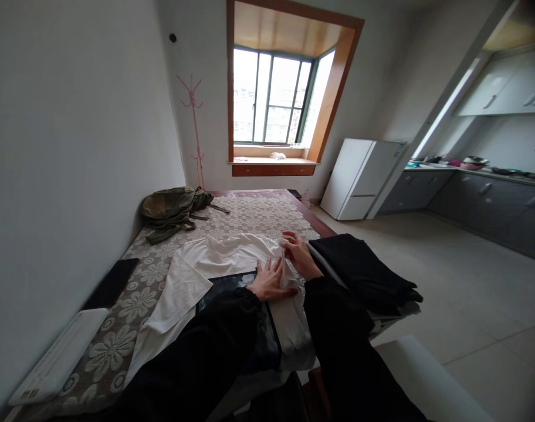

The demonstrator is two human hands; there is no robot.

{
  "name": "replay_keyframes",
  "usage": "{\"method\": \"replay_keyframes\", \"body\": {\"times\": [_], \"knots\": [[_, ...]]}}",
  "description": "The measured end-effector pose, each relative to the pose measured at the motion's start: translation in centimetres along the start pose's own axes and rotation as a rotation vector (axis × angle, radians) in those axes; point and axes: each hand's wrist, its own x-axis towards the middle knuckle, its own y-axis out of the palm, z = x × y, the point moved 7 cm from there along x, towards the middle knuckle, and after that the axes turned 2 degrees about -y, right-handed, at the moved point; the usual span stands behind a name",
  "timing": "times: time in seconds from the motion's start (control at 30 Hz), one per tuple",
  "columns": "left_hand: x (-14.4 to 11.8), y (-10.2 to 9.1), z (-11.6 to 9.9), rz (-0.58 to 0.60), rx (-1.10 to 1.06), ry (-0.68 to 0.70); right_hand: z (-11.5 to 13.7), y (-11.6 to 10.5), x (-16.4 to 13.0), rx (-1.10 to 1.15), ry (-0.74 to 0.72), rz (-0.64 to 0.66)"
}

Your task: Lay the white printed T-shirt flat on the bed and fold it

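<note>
A white T-shirt (232, 249) with a dark printed panel (258, 328) lies spread over the table in front of me. My left hand (270, 280) rests flat on the shirt near the panel's upper corner, its fingers spread. Just right of it, my right hand (297, 255) is closed on the shirt's edge and lifts a fold of white cloth. The left part of the shirt, with its sleeve, lies flat. Both of my forearms, in black sleeves, cover part of the shirt's lower half.
Folded black clothes (364, 269) are stacked at the table's right edge. A camouflage backpack (175, 208) sits at the far left against the wall. Along the left edge lie a dark flat object (111, 284) and a white box (60, 354). A white fridge (359, 179) stands beyond.
</note>
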Motion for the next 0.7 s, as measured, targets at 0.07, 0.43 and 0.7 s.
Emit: {"method": "replay_keyframes", "body": {"times": [0.07, 0.43, 0.7], "knots": [[-0.3, -0.2, -0.4, -0.031, -0.037, 0.034, 0.8, 2.4, -0.3, 0.084, 0.003, 0.213], [-1.5, -1.9, 3.3, -0.172, -0.265, -0.201, -4.7, -0.4, -0.3, -0.754, -0.224, 0.171], [-1.7, -2.9, 5.4, -0.291, -0.315, -0.301, -9.0, 1.1, -3.9, -1.34, -0.262, 0.427]]}}
